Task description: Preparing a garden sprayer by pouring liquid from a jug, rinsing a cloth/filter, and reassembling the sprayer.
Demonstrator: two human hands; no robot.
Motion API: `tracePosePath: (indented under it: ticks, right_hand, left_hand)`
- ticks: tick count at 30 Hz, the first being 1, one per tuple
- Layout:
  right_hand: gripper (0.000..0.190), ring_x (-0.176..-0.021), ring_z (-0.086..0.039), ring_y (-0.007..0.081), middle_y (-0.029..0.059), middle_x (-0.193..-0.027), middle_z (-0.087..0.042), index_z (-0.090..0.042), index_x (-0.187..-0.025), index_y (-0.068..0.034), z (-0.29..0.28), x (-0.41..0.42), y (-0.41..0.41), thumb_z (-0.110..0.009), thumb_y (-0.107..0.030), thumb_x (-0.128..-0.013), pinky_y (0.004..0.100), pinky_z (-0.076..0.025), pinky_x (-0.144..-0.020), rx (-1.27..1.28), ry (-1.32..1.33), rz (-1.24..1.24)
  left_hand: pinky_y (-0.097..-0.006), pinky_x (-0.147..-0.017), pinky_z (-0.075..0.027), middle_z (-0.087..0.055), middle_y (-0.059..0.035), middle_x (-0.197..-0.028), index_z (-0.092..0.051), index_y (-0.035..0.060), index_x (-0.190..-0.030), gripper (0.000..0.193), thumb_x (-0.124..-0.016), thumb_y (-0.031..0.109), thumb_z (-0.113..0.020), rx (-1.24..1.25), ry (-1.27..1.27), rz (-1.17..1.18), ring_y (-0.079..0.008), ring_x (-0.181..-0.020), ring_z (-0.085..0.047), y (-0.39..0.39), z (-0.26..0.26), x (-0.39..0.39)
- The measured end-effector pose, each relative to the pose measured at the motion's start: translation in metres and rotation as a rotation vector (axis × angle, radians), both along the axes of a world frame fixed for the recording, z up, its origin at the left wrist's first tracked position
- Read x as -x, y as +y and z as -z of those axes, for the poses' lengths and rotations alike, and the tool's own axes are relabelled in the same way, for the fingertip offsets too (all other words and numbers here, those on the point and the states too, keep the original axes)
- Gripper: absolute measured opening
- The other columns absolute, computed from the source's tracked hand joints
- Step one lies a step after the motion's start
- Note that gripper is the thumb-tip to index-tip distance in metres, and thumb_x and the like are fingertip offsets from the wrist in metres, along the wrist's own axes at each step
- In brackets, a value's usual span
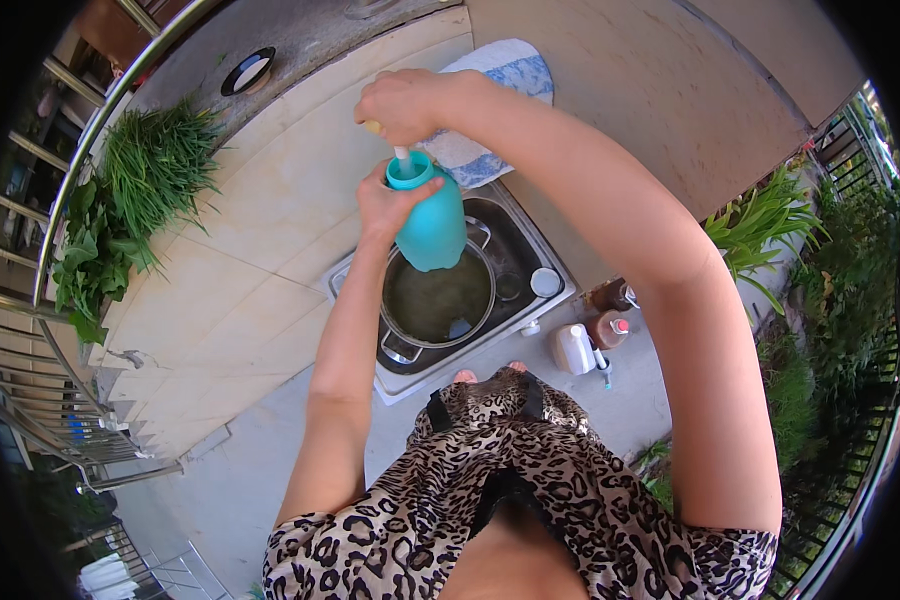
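My left hand (381, 206) grips a turquoise plastic bottle (435, 229) near its open neck. The bottle is tilted, with its mouth towards my right hand. My right hand (401, 105) is closed around a tool with a yellow part at the grip. Its white shaft (403, 154) runs into the bottle's mouth; the end inside is hidden. Below the bottle is a two-handled metal pot (435, 341) with murky greenish-brown liquid (427, 304). The pot sits on a steel-edged cooktop (390, 388), partly covered by the bottle.
A blue-and-white towel (521, 75) lies behind my right hand. A small round white dish or lid (545, 282) rests on the cooktop's corner. Plastic jugs (572, 349) stand on the floor at right. Leafy greens (157, 165) and a black-rimmed bowl (247, 71) sit at left by the metal railing (82, 161).
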State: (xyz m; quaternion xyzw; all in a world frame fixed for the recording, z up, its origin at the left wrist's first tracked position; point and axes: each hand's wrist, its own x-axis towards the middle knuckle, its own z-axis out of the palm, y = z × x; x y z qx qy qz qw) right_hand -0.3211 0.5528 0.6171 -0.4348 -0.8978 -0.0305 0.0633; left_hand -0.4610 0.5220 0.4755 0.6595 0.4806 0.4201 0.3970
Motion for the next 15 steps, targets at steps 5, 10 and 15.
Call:
tracePosePath:
  ticks: [5,10,15]
  right_hand:
    - [0.038,-0.112,-0.06,0.0352,0.0133,-0.116,-0.063,-0.065,-0.119,-0.007,-0.011,0.0,-0.001,-0.062,-0.007,-0.081,0.0432,-0.05,-0.093,0.158,-0.005,-0.088]
    - [0.044,-0.114,-0.06,0.0345,0.0123,-0.118,-0.063,-0.063,-0.122,-0.009,-0.015,0.001,-0.004,-0.065,-0.003,-0.078,0.0433,-0.051,-0.092,0.107,-0.024,-0.07]
    - [0.049,-0.112,-0.061,0.0329,0.0108,-0.12,-0.063,-0.062,-0.126,-0.011,-0.028,0.007,-0.014,-0.066,-0.002,-0.078,0.043,-0.052,-0.09,0.126,-0.062,0.002]
  left_hand:
    - [-0.0337,-0.076,-0.056,-0.071,-0.0108,-0.093,-0.069,0.0004,-0.102,0.05,-0.064,0.025,-0.091,-0.027,0.035,0.006,-0.0181,-0.081,-0.068,0.0,0.001,0.001]
    - [-0.0336,-0.076,-0.056,-0.072,-0.0108,-0.093,-0.069,-0.0003,-0.101,0.051,-0.064,0.025,-0.092,-0.019,0.029,0.002,-0.0181,-0.081,-0.068,0.0,0.002,-0.001]
    - [-0.0336,-0.077,-0.056,-0.073,-0.0105,-0.093,-0.07,0.0005,-0.103,0.052,-0.061,0.023,-0.092,0.002,-0.006,0.006,-0.0174,-0.081,-0.069,0.001,0.013,0.004]
